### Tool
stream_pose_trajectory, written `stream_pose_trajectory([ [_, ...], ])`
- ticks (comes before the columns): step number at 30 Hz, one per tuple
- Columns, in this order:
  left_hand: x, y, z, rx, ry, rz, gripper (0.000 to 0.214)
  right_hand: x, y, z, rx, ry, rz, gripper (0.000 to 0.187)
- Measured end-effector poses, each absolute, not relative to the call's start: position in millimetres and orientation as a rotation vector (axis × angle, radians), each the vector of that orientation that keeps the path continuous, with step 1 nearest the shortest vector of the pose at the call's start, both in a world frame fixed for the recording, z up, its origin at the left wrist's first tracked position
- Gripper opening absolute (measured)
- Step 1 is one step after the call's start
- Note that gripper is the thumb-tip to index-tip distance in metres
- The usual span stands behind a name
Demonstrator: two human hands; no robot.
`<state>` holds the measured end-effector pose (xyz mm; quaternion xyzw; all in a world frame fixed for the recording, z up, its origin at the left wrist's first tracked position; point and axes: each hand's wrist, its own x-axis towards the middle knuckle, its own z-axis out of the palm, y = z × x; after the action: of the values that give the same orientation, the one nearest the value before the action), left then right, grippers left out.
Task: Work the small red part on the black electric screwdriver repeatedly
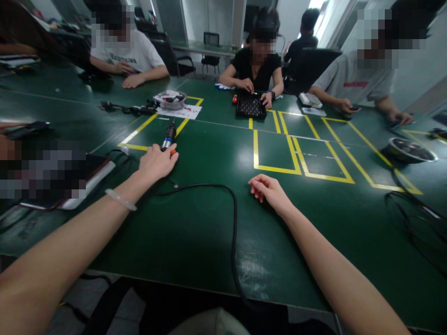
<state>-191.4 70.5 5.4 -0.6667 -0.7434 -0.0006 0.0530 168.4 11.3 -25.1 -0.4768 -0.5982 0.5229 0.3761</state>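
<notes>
My left hand (pixel 158 161) is wrapped round an electric screwdriver (pixel 169 137) with a black, silver and blue body. Its bit end points away from me, inside a yellow-taped outline on the green table (pixel 206 223). The fingers hide the rear of the tool. From near this hand a black cable (pixel 234 232) runs across the table and over the front edge. My right hand (pixel 267 190) lies on the table to the right of the cable, fingers loosely curled together, with nothing visible in them.
Beyond the screwdriver sit a round metal bowl of parts (pixel 171 99) and a paper sheet (pixel 185 112). A co-worker handles a black tray (pixel 250 106) across the table. Another metal bowl (pixel 410 150) stands at right, near coiled cables. A tablet-like device (pixel 94 174) lies left.
</notes>
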Motion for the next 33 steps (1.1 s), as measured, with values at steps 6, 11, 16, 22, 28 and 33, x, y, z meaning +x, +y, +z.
stream_pose_trajectory([
  [6, -123.4, 26.8, 5.7, -2.204, -2.115, 0.045, 0.061, 156.0, 0.1, -15.2, -1.140, -1.782, 0.967, 0.018],
  [11, -66.7, -11.9, 7.4, -2.358, -1.883, 0.048, 0.055, 143.2, -13.8, -12.0, -1.104, -1.978, 0.819, 0.015],
  [16, -26.0, -31.2, 13.1, -2.481, -1.787, 0.093, 0.050, 141.6, -17.2, -11.7, -1.129, -2.072, 0.810, 0.017],
  [22, -12.8, -37.9, 19.6, -2.541, -1.785, 0.131, 0.051, 147.5, -14.9, -9.1, -1.152, -2.026, 0.971, 0.018],
  [28, -19.5, -40.0, 19.3, -2.564, -1.741, 0.056, 0.052, 147.8, -13.3, -13.9, -1.113, -1.993, 1.058, 0.014],
  [33, -31.7, -35.9, 20.7, -2.692, -1.738, -0.032, 0.071, 157.3, -5.8, -14.5, -1.072, -1.745, 1.348, 0.017],
])
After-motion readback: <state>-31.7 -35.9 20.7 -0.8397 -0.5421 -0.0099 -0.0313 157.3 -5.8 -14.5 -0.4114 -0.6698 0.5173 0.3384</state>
